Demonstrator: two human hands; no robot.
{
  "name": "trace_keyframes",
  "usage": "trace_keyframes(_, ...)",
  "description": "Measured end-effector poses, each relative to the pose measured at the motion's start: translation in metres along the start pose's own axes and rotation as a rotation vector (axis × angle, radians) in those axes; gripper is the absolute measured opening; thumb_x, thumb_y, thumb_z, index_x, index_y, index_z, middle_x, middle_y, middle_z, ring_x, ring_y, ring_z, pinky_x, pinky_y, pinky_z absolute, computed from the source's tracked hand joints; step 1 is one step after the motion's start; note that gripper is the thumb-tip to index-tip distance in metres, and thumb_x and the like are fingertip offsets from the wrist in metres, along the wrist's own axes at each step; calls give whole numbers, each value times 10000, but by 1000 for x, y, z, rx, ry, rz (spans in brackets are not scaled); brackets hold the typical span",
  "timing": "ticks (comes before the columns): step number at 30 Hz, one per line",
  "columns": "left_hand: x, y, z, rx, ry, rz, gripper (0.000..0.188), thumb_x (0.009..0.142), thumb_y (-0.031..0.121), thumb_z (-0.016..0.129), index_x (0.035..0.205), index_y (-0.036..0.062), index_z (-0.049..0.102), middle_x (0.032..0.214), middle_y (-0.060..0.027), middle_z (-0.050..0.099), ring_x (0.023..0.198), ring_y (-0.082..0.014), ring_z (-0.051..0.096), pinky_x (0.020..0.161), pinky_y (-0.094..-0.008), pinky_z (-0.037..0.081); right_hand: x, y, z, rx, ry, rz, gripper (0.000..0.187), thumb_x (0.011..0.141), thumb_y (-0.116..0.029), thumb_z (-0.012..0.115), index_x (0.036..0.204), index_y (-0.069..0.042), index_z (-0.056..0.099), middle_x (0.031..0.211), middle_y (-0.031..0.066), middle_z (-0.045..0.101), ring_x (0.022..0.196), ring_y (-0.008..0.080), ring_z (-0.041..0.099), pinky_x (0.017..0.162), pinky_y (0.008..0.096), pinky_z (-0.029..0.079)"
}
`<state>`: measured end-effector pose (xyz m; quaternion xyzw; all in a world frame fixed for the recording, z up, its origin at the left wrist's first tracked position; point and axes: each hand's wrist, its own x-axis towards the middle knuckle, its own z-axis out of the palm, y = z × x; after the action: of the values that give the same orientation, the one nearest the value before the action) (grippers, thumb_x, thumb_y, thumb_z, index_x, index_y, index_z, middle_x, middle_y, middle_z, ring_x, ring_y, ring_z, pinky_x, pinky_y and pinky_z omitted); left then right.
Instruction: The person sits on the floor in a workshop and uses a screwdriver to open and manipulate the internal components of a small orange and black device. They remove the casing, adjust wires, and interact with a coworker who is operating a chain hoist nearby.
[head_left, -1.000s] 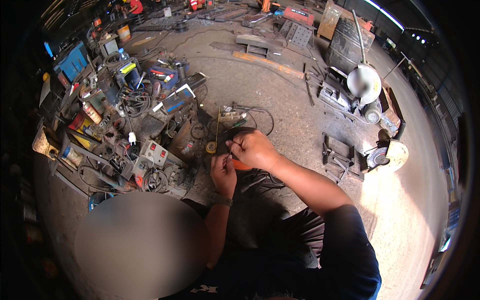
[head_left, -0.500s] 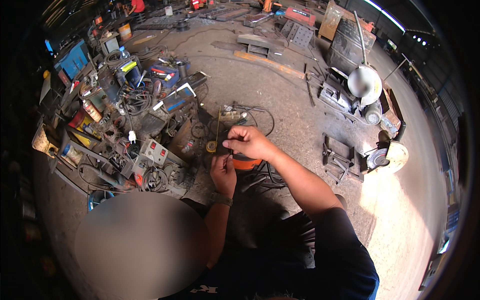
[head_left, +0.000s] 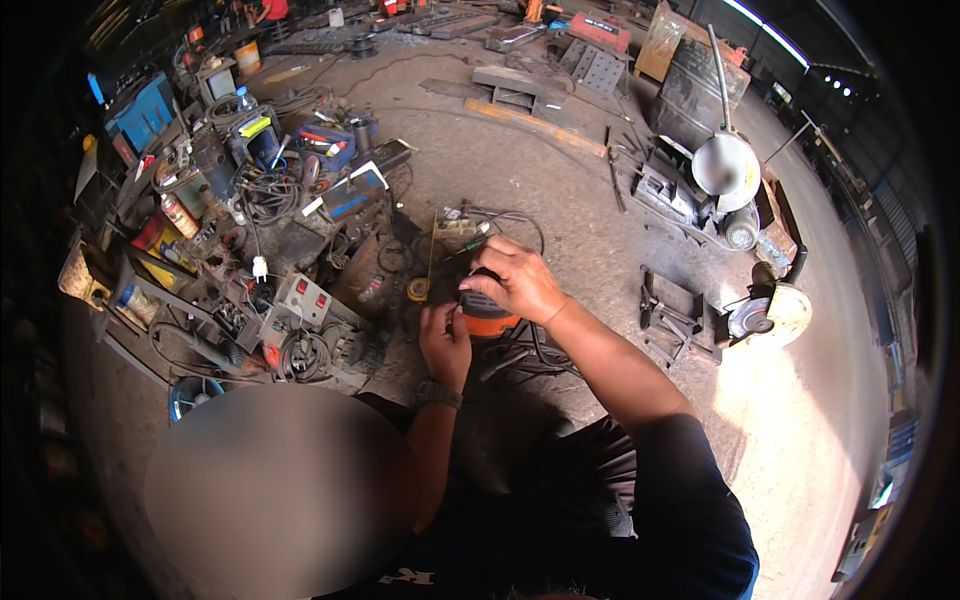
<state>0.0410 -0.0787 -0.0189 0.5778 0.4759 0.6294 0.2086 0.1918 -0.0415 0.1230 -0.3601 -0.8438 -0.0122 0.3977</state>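
My left hand (head_left: 445, 345) is closed in a pinch, fingertips up, a watch on its wrist. Just above and to its right, my right hand (head_left: 512, 280) is also closed, thumb pressed to the bent fingers. What either one pinches, if anything, is too small and dark to make out. Below my right hand sits a rounded orange and black object (head_left: 488, 326), partly covered by the hand. A yellow tape measure (head_left: 418, 290) lies on the floor beyond my left hand, its blade drawn out away from me. Black cable (head_left: 535, 355) lies beside the orange object.
Left, a crowded heap holds a grey box with red switches (head_left: 308, 298), coiled cable (head_left: 304, 357), a spray can (head_left: 180, 215) and a blue tool tray (head_left: 328, 145). Right stand a cut-off saw (head_left: 765, 315), a steel frame (head_left: 680, 315) and a drum (head_left: 700, 95). A person (head_left: 272, 10) is far off.
My right hand has shifted up and to the right, away from my left hand, so the gap between their fingertips is wider. My left hand stays nearly in place.
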Motion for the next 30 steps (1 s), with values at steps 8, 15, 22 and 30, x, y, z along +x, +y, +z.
trace_keyframes(8,1,-5,-6,39,-17,41,99,996,63,660,1066,-5,670,1005,-143,639,875,-324,670,765,-420,543,8,-34,8,-191,-100,23,197,949,-216,741,835,-58,717,813,97,657,768,308,668,758,392,510)
trace_keyframes(15,2,-5,-5,-8,-15,10,96,987,44,664,1073,-1,668,994,-134,635,847,-290,673,746,-393,543,14,10,-5,998,-596,600,250,1054,-179,649,1212,-11,744,1177,103,767,1044,216,733,899,359,572)
trace_keyframes(22,3,-4,-4,-25,-20,1,84,974,23,665,1051,-10,677,963,-137,637,837,-308,685,735,-386,560,9,42,17,1419,-606,572,251,1008,-54,684,1241,28,727,1160,113,767,1015,165,708,935,322,567)
trace_keyframes(30,1,-11,-4,-59,-1,-13,90,964,5,661,1052,-9,671,963,-142,639,866,-320,689,744,-401,555,-11,29,39,1460,-391,630,201,955,-28,731,1152,13,738,1107,128,765,949,170,711,862,307,579)
